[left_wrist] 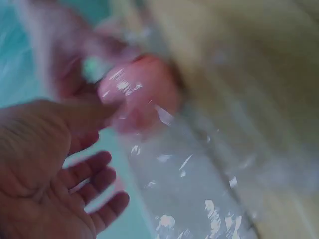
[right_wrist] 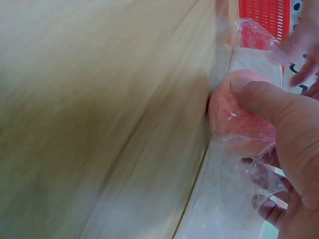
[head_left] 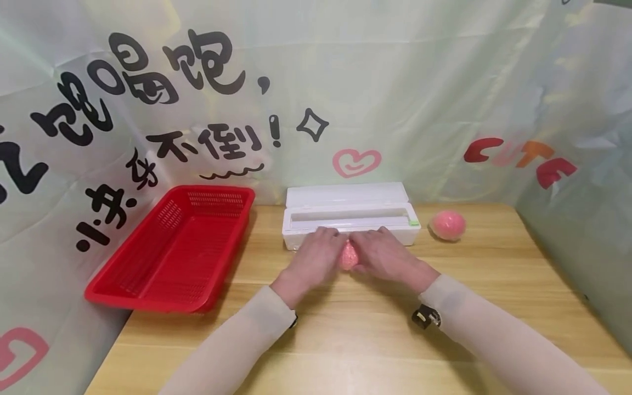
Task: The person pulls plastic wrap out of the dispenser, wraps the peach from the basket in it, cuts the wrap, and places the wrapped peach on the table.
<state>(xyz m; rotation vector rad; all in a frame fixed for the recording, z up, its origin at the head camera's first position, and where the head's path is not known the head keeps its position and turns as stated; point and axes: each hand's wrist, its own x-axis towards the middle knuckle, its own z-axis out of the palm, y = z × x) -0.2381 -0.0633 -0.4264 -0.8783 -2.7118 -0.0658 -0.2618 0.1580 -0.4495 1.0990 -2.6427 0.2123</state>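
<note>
A pink, rounded, fruit-like piece [head_left: 349,256] with clear plastic film [right_wrist: 199,209] around it is between both hands, at the front of a white cling-film dispenser [head_left: 348,225]. My right hand [head_left: 387,258] grips the piece, its thumb [right_wrist: 256,94] on top and its other fingers bent behind in the film. My left hand [head_left: 316,260] is at the piece's other side. In the left wrist view its thumb reaches over the piece, while the other fingers are spread and loosely bent. The dispenser's lid [head_left: 345,195] stands up, and a green slider [head_left: 413,223] sits at its right end.
Another pink rounded piece [head_left: 448,225], glossy as if wrapped, rests right of the dispenser. To the left lies a red plastic basket [head_left: 212,285] with perforated sides. Printed cloth [head_left: 419,99] hangs behind and beside the wooden table [head_left: 336,345].
</note>
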